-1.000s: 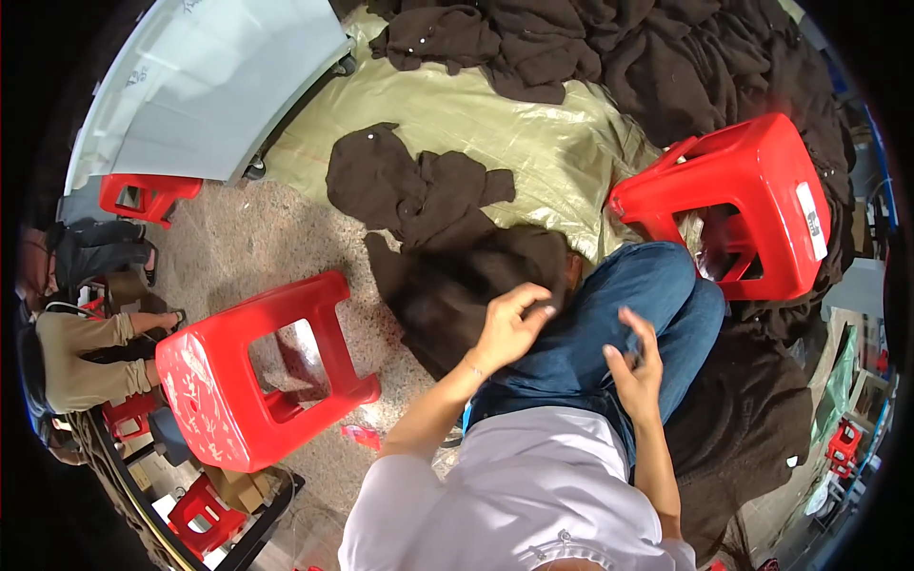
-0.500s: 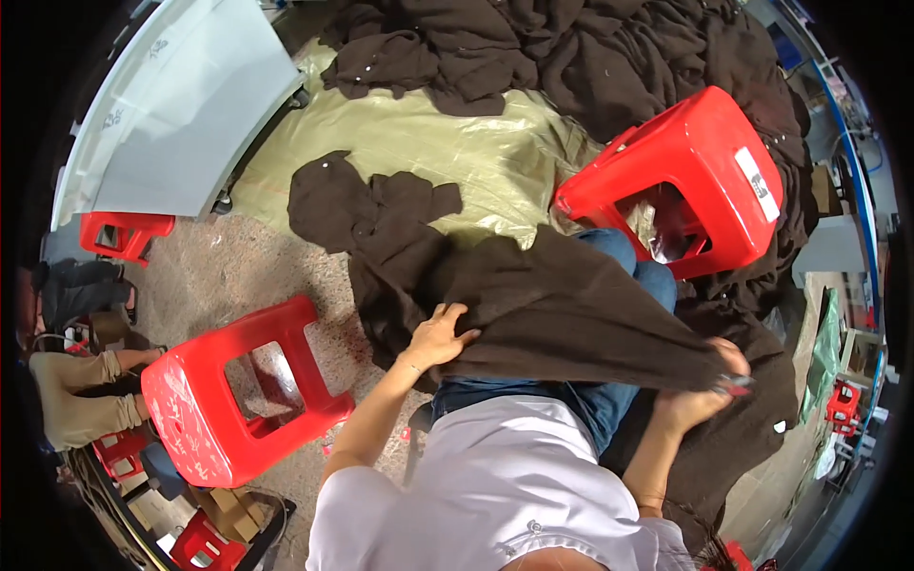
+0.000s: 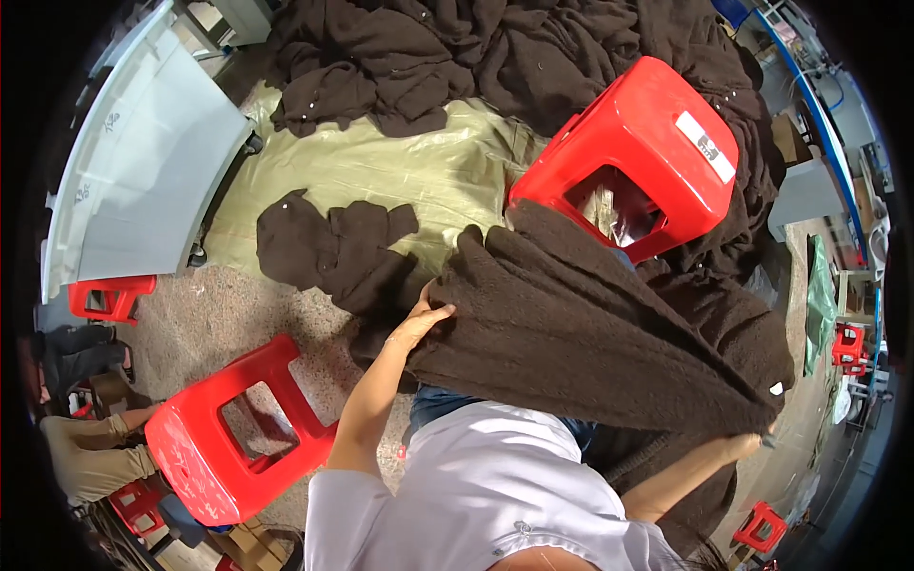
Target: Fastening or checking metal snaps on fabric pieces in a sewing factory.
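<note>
A dark brown fuzzy garment (image 3: 571,333) is stretched across my lap. My left hand (image 3: 421,322) grips its left edge, the fingers partly hidden by cloth. Far out to the right, my right hand (image 3: 747,444) closes on the gathered end of the same garment. A small dark tip (image 3: 768,441) pokes out by that hand; its kind is too small to make out. Beyond my left hand, more brown cloth (image 3: 328,243) spills onto a yellowish plastic sheet (image 3: 367,162), with small white specks on it.
A large heap of brown garments (image 3: 533,57) lies at the back. One red stool (image 3: 666,124) stands beyond my knees, another red stool (image 3: 205,457) at my left. A grey-white wheeled bin (image 3: 152,162) is far left. Another person's legs (image 3: 95,457) show at the left edge.
My right hand has moved outward to the right, pulling the garment taut and wider. My left hand has shifted slightly left and up, now gripping the edge. The whole view has shifted a little.
</note>
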`<state>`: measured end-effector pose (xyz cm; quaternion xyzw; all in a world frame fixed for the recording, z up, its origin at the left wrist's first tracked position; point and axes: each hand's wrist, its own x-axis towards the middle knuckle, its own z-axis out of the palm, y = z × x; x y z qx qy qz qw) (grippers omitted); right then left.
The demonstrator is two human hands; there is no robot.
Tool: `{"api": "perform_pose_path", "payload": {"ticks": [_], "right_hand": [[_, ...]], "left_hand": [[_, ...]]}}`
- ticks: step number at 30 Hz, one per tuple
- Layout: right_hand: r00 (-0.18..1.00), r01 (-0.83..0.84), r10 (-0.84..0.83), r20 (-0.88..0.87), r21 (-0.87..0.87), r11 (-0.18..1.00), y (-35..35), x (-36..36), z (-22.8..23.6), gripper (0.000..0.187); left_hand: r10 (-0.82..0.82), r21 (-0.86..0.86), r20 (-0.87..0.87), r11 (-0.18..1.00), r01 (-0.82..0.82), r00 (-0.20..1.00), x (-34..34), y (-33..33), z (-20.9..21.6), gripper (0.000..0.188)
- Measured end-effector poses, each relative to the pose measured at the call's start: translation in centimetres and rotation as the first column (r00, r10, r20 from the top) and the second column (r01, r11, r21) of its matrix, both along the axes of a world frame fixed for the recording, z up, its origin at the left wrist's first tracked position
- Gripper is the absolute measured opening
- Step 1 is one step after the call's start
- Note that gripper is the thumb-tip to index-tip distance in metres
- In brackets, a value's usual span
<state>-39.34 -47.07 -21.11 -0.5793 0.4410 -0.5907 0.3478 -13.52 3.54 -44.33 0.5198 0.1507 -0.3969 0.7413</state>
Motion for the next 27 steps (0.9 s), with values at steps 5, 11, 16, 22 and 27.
{"api": "perform_pose_path", "payload": {"ticks": [5,11,16,22,27], "right_hand": [[0.848,0.144,-0.260,-0.462,-0.271,0.952,-4.5,-7.8,0.0,0.024],[0.963,-0.184,0.075,0.260,0.426,0.886,-4.3,-2.9,-10.6,0.018],[0.960,-0.174,0.062,0.272,0.410,0.895,-2.7,2.7,-8.4,0.026],[0.965,-0.207,0.158,0.210,0.238,0.949,-8.8,3.4,-7.1,0.031],[0.947,-0.265,0.202,0.249,0.252,0.931,-6.9,5.2,-8.2,0.033]], "left_hand": [[-0.164,0.245,-0.030,0.955,0.166,0.986,2.6,-3.4,2.9,0.082],[-0.100,0.371,0.327,0.928,-0.030,0.940,4.4,-0.8,-1.1,0.040],[0.122,0.220,0.641,0.917,-0.333,0.758,10.4,2.3,7.4,0.016],[-0.479,0.473,0.474,0.846,0.245,0.739,10.6,5.6,6.3,0.032],[-0.823,0.485,0.222,0.558,0.673,0.522,-0.8,5.5,0.4,0.055]]}}
